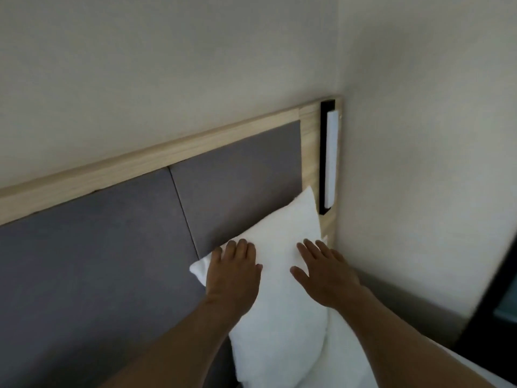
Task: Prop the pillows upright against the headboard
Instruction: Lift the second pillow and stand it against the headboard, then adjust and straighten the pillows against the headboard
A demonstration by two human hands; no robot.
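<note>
a white pillow [282, 275] stands on end at the right end of the bed [361, 359], near the room corner, its back leaning on the grey padded headboard [112, 261] and its top corner reaching up beside the black-framed wall light [329, 158]. the left hand [235, 273] lies flat on the pillow's upper left, over the floppy left corner; the right hand [327, 273] lies flat on its upper right. the fingers of both hands are spread and open, pressing rather than gripping anything. the pillow looks light, soft and plump, dented easily under the palms, so it will likely sag or slide down unless its lower edge is seated against the mattress. the best hold is probably the two top corners or side seams, pinched, then patted flat. only one pillow is in view.
</note>
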